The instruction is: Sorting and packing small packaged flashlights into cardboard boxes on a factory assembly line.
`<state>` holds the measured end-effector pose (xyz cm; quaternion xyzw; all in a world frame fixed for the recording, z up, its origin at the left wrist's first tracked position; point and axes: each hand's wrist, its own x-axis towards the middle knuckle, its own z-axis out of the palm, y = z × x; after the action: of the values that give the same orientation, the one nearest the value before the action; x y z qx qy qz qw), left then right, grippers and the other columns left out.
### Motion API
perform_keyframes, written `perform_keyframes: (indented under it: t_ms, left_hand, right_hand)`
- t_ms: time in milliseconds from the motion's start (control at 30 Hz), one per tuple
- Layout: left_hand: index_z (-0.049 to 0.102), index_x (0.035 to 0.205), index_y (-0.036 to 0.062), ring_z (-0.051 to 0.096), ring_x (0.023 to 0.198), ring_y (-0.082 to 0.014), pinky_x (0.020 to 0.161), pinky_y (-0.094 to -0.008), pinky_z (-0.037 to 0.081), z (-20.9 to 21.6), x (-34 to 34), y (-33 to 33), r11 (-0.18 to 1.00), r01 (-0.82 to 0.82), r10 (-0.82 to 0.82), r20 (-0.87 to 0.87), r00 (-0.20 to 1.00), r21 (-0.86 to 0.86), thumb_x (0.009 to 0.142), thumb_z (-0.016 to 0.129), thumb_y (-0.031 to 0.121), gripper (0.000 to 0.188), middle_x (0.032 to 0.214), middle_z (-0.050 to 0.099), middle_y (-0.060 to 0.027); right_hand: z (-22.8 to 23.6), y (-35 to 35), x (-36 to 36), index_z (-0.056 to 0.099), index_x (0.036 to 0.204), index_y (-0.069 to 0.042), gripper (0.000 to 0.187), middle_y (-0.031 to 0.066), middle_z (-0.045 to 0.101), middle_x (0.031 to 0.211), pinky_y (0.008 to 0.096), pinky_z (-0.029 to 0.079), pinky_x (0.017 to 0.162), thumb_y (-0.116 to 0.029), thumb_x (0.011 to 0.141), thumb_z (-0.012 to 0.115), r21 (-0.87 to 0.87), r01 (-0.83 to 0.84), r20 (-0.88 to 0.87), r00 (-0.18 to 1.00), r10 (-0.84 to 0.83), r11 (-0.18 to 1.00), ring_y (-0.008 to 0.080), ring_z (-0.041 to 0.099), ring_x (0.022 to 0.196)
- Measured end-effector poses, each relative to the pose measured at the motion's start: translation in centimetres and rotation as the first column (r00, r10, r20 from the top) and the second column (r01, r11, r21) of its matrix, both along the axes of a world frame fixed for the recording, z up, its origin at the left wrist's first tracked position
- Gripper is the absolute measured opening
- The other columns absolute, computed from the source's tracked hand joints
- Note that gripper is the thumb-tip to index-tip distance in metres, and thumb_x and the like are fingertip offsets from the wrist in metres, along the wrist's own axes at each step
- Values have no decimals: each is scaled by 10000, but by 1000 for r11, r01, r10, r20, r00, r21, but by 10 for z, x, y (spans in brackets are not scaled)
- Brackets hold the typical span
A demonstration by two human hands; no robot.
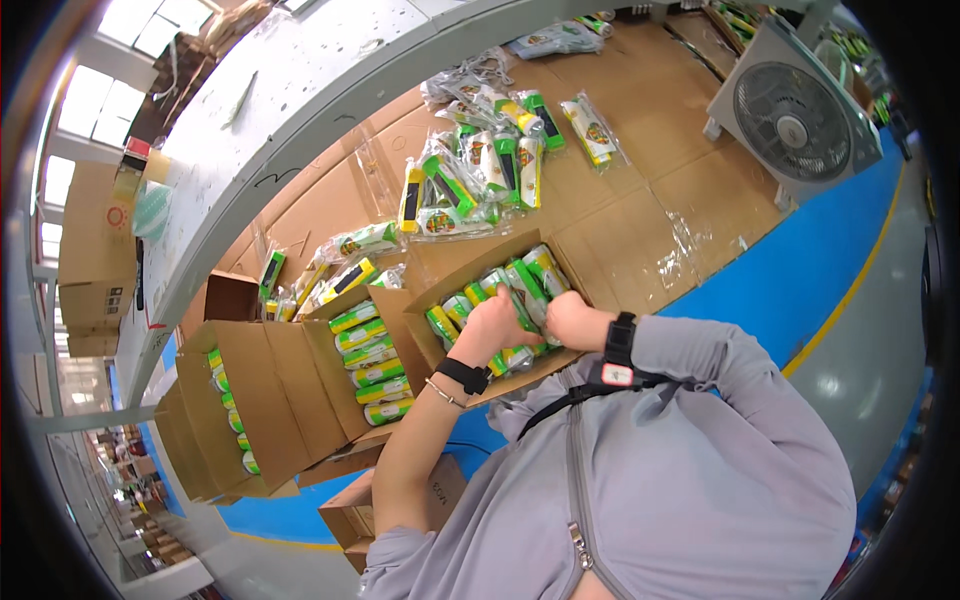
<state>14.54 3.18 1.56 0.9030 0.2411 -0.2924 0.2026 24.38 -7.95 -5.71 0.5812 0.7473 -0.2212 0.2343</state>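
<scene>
Several plastic-wrapped green, yellow and white packs (527, 290) lie side by side in an open cardboard box (422, 308) right in front of me. My left hand (495, 326) rests on the packs in the middle of the box, with thumb and forefinger spread apart. At the box's near right side, my right hand (574, 321) is closed, its fingers curled down against the packs. What those fingers hold, if anything, is hidden. To the left, a second open box (330, 385) holds a column of similar packs (372, 362).
Loose wrapped packs (490, 165) are heaped on the cardboard-covered table (625, 215) beyond the boxes. A grey box fan (795, 118) stands at the far right. Another carton (235, 410) with packs is at the left, below a white shelf (290, 85). One small carton (350, 520) sits lower down.
</scene>
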Motion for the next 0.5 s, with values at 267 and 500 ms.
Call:
perform_keyframes:
  t_ms: [267, 500]
  left_hand:
    - [299, 1170, -80, 643, 811, -334, 675, -354, 529, -31, 0, -18, 995, -101, 99, -57, 993, -25, 424, 865, 464, 1084, 869, 628, -202]
    - [369, 1146, -12, 559, 795, -370, 688, -410, 451, -6, -10, 5, 903, -220, 219, -43, 975, -369, 481, 861, 179, 849, 904, 563, -218]
  right_hand:
    - [104, -66, 95, 513, 939, -43, 184, 145, 587, 842, 429, 468, 728, -204, 850, 519, 61, 316, -799, 584, -144, 947, 331, 584, 836]
    - [81, -105, 199, 545, 927, -23, 174, 162, 602, 845, 423, 466, 729, -173, 840, 543, -72, 544, -747, 526, -407, 836, 340, 582, 847]
